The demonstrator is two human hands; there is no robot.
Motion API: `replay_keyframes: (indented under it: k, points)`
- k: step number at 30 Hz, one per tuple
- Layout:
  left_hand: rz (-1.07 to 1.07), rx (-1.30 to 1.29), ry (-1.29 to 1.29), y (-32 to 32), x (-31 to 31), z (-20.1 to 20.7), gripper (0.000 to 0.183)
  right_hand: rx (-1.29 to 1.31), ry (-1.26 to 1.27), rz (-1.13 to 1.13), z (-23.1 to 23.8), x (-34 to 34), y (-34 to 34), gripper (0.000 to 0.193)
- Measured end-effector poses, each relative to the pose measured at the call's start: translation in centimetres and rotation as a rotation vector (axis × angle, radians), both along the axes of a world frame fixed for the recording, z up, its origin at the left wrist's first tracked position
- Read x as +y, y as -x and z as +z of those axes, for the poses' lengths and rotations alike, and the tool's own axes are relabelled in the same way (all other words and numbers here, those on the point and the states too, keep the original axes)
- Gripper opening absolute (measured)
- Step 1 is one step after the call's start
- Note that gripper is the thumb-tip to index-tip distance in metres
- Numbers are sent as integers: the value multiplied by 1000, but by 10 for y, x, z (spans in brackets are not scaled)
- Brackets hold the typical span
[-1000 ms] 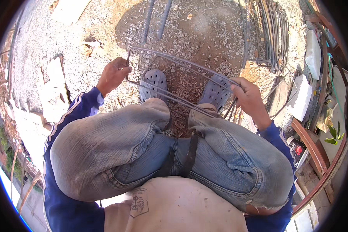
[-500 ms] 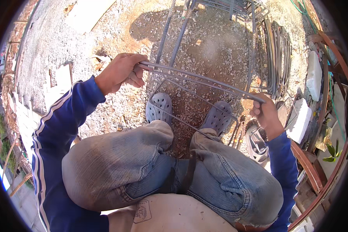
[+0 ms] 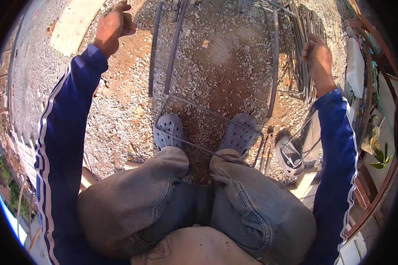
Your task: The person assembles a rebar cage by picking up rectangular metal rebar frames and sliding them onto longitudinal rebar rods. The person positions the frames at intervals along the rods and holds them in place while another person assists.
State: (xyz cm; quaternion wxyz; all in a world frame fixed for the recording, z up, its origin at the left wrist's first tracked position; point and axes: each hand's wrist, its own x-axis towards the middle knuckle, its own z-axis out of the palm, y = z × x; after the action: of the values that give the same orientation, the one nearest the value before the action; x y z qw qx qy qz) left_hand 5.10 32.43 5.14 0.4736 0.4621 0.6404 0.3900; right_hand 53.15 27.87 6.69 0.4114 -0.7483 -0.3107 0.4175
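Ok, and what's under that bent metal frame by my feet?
Under the bent metal frame are parts of the left clog, the right clog and gravelly ground. Whatever lies beneath the clogs is covered.

Around twelve o'clock, two bars run past the top edge. The right hand, at two, hides part of the rods. At six, the torso is cut off, its marking blurred.

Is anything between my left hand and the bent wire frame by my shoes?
Yes: in this view, two long metal bars come between your left hand and the wire frame; their height is unclear.
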Motion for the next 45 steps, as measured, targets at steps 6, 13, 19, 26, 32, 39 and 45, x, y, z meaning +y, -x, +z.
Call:
replay_keyframes:
  k: [6, 13, 19, 26, 32, 39, 45]
  points:
    - [-457, 252, 756, 23, -192, -78, 42, -47, 608, 303, -39, -195, 5, 42]
    - [-370, 59, 777, 7, -244, -63, 31, 172, 656, 342, -59, -264, 27, 45]
    - [-247, -208, 930, 11, -223, -17, 21, 336, 671, 197, -43, -218, 28, 29]
    - [-328, 88, -13, 18, -179, 17, 44, 532, 654, 238, 6, -151, 15, 21]
    - [-308, -80, 42, 3, -86, 16, 42, 417, 550, 164, 4, -64, 16, 25]
    - [-194, -105, -76, -12, 25, -1, 31, 210, 378, 261, -26, 29, 25, 49]
    - [-98, -84, -212, -29, 25, -40, 30, 138, -188, 42, -63, 26, 38, 66]
